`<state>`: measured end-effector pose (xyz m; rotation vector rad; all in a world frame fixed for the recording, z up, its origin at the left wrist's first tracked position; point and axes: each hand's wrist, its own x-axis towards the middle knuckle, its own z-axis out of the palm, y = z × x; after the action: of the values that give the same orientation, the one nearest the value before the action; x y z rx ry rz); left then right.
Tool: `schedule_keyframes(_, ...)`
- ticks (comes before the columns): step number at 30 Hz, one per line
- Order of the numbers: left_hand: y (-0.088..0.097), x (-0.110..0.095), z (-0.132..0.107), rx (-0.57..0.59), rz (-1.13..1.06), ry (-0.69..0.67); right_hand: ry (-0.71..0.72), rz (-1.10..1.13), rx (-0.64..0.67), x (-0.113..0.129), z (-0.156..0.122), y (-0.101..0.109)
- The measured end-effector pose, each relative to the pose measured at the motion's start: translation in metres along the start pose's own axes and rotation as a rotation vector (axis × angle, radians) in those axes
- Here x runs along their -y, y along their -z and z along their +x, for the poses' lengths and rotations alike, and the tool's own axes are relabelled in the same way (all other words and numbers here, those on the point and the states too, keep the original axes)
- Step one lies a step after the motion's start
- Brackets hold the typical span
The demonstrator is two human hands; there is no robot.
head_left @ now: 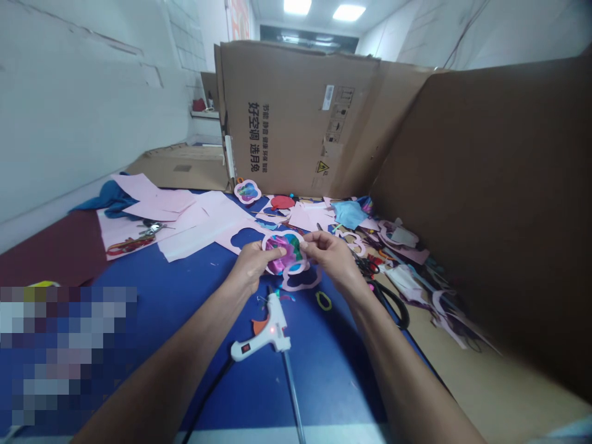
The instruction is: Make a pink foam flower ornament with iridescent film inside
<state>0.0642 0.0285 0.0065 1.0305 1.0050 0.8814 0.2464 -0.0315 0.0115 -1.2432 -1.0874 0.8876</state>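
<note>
Both of my hands hold a pink paper flower frame [287, 253] filled with shiny magenta, green and blue film, just above the blue table [185, 296]. My left hand [253, 264] pinches its left edge, fingers closed. My right hand [329, 254] pinches its right edge. A second empty pink flower-shaped frame [303, 280] lies under it on the table. A white hot glue gun [268, 330] lies between my forearms, its black cord trailing toward me.
Pink paper sheets [176, 222] and a finished flower piece [248, 191] lie at the back. Scraps, scissors [388, 296] and cut-outs pile at the right. Tall cardboard walls [296, 117] enclose the back and right. A yellow-green ring [324, 300] lies near my right wrist.
</note>
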Motion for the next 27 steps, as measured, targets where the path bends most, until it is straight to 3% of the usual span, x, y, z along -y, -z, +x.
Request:
schedule_keyframes(4, 0.008, -0.003, 0.007, -0.036, -0.009, 0.008, 0.019, -0.104, -0.063, -0.006, 0.006, 0.015)
schedule_keyframes(8, 0.014, -0.004, 0.013, -0.032, -0.034, -0.002, 0.132, -0.455, -0.249, -0.013, 0.011, 0.034)
schedule_keyframes(11, 0.017, -0.004, 0.015, -0.026, -0.054, -0.005, 0.187, -0.635, -0.307, -0.017, 0.010, 0.038)
schedule_keyframes(19, 0.020, -0.009, 0.017, -0.051, -0.072, -0.030, 0.227, -0.717, -0.252, -0.011, 0.003, 0.024)
schedule_keyframes(23, 0.025, -0.011, 0.022, -0.062, -0.072, -0.031, 0.252, -0.600, -0.073, -0.004, 0.003, 0.030)
schedule_keyframes(27, 0.031, -0.016, 0.024, -0.069, -0.068, -0.095, 0.208, -0.759, -0.062, -0.010, 0.004, 0.032)
